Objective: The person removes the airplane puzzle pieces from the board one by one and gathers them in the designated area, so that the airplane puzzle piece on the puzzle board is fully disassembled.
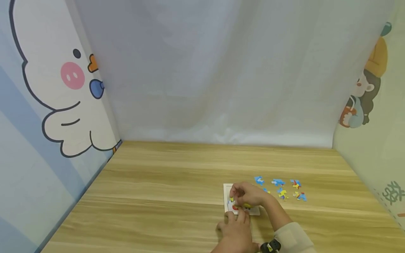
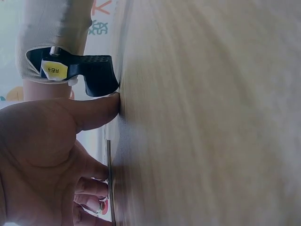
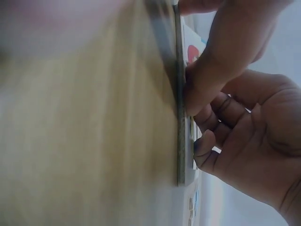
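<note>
A small jigsaw board (image 1: 225,196) with a pale frame lies on the table, with several pieces set in its near part, one showing a red patch (image 1: 235,207). My right hand (image 1: 250,193) reaches over it, thumb and forefinger pinching a small puzzle piece (image 1: 235,202) low over its left side; the fingers hide most of that piece. My left hand (image 1: 235,230) rests at the near side, fairly straight fingertips on the board's lower edge. In the left wrist view its thumb (image 2: 96,112) touches the table. The right wrist view shows the board edge (image 3: 181,155) side-on, under both hands' fingers.
Right of the board lie loose blue, yellow and red puzzle pieces (image 1: 282,194) in two rough rows. A black wrist device (image 1: 270,246) sits at my right cuff. A grey-white curtain (image 1: 221,70) hangs behind the wooden table (image 1: 142,196), with printed walls on both sides.
</note>
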Demonstrator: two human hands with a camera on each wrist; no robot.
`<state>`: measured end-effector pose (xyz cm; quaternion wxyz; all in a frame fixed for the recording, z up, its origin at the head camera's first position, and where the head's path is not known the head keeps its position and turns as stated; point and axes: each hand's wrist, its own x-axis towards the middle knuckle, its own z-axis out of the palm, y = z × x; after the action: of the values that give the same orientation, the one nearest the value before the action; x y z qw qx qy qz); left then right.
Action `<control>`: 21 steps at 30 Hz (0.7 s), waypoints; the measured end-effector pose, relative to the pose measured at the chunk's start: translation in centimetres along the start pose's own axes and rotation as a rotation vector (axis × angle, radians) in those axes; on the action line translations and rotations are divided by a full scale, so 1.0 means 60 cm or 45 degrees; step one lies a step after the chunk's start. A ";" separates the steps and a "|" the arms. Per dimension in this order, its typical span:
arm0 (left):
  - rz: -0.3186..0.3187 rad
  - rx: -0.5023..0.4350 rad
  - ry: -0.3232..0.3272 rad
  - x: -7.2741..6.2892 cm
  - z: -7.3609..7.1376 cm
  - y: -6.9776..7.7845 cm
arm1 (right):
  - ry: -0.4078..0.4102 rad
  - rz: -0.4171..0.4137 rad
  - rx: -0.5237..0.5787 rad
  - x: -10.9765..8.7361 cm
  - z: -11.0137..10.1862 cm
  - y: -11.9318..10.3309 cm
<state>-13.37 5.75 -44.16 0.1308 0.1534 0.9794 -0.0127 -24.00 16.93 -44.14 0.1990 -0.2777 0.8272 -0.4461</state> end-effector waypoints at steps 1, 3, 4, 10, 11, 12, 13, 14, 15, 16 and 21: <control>0.002 -0.003 -0.002 0.000 0.000 0.000 | 0.002 -0.001 0.001 0.000 0.000 0.000; 0.005 -0.002 -0.004 0.001 -0.001 0.000 | 0.011 -0.001 0.011 0.001 -0.001 0.001; 0.007 -0.002 -0.006 0.001 -0.001 0.000 | 0.020 0.002 0.014 0.001 -0.003 0.001; 0.004 -0.020 -0.011 0.003 0.001 -0.001 | 0.087 -0.006 0.096 0.000 -0.015 -0.001; 0.002 -0.023 -0.009 0.003 0.001 -0.001 | 0.093 -0.013 0.104 0.000 -0.017 -0.001; 0.000 -0.026 -0.011 0.003 0.002 -0.001 | 0.097 -0.015 0.103 0.000 -0.019 -0.002; -0.003 -0.030 -0.011 0.003 0.002 -0.001 | 0.099 -0.016 0.103 0.000 -0.020 -0.003; -0.006 -0.031 -0.012 0.004 0.003 -0.001 | 0.103 -0.018 0.095 0.000 -0.021 -0.003; -0.010 -0.028 -0.011 0.004 0.004 0.000 | 0.107 -0.023 0.089 0.000 -0.021 -0.004; -0.014 -0.026 -0.012 0.004 0.005 0.000 | 0.113 -0.021 0.077 -0.001 -0.021 -0.005; -0.028 -0.002 -0.049 0.008 0.007 0.003 | 0.179 -0.014 0.061 -0.011 -0.022 -0.010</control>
<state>-13.67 6.01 -44.67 0.1495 0.1420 0.9784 -0.0165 -24.12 17.93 -42.89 0.1445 -0.2455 0.8267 -0.4853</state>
